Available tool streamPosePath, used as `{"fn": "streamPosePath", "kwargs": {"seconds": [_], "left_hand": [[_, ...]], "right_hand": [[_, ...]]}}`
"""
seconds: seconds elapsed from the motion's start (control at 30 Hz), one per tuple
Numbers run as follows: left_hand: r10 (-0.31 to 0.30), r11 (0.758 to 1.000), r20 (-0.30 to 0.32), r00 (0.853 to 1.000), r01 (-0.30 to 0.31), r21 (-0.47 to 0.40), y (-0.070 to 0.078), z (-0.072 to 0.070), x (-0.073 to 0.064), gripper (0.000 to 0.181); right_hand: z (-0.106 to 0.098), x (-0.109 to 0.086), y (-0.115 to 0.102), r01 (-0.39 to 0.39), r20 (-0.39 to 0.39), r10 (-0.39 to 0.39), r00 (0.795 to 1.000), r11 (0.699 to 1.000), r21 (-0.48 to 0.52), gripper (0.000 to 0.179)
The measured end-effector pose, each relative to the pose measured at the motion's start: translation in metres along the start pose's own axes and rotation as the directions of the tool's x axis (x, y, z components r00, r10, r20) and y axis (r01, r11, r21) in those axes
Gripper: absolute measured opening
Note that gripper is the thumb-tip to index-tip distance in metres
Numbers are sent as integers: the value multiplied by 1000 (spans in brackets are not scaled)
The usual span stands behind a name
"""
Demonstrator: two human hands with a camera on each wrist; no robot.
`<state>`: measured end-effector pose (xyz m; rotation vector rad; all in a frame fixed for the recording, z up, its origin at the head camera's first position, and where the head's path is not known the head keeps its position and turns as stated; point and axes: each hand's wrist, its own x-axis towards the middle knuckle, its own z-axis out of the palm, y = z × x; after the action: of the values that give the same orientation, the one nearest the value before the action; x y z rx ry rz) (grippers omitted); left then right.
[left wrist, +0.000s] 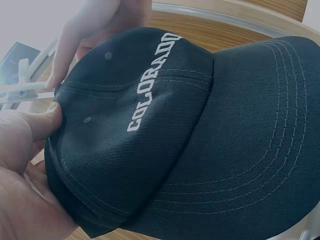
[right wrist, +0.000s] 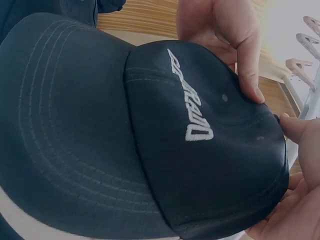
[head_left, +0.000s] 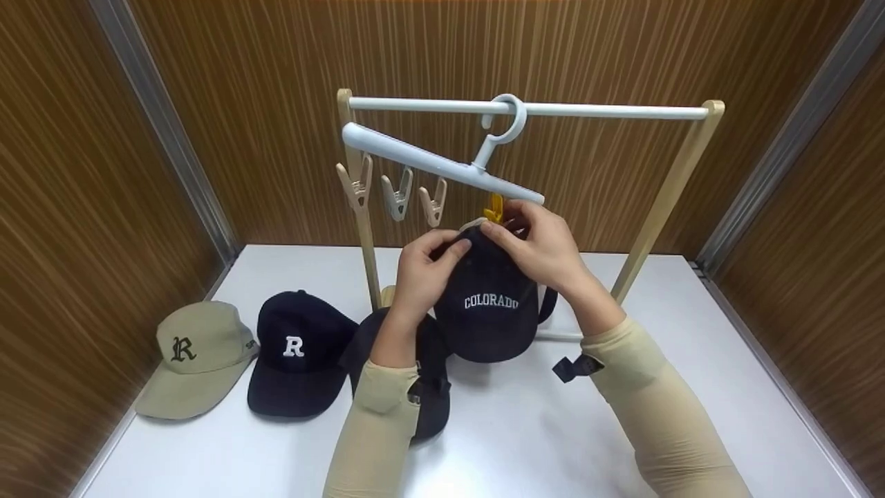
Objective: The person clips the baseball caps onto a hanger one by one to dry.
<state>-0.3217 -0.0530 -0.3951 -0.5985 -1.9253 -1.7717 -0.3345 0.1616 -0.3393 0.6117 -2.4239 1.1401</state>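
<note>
A dark cap (head_left: pixel 484 325) lettered COLORADO hangs below the right end of a pale blue clip hanger (head_left: pixel 422 160), crown up and brim down. My left hand (head_left: pixel 422 270) pinches the left side of its crown, thumb on the front. At the crown's top, my right hand (head_left: pixel 543 242) grips it with the thumb in front and fingers behind. Just above is a yellow clip (head_left: pixel 494 209), partly hidden by the right hand. A pale clip (head_left: pixel 473 224) shows at the crown's top edge. In the right wrist view, both thumbs press the cap (right wrist: pixel 165 165) near its top.
The hanger hooks over the white bar (head_left: pixel 608 111) of a wooden-legged rack. Several clips (head_left: pixel 396 197) dangle from its left half. A beige cap (head_left: pixel 204 353), a navy cap (head_left: pixel 297 380) with an R, and a dark cap (head_left: pixel 432 415) partly behind the left forearm lie on the white table.
</note>
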Motion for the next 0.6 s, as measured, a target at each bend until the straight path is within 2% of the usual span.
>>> {"fn": "streamPosePath", "kwargs": {"seconds": [0.17,0.6], "left_hand": [[8,1000,11,1000,-9,9,-1,-1,0,13],[8,999,7,1000,-8,35,-1,-2,1,14]], "right_hand": [[4,3,-5,-3,-13,3,1000,1000,-24,51],[15,9,-14,8,-109,-15,994,998,-56,39]]}}
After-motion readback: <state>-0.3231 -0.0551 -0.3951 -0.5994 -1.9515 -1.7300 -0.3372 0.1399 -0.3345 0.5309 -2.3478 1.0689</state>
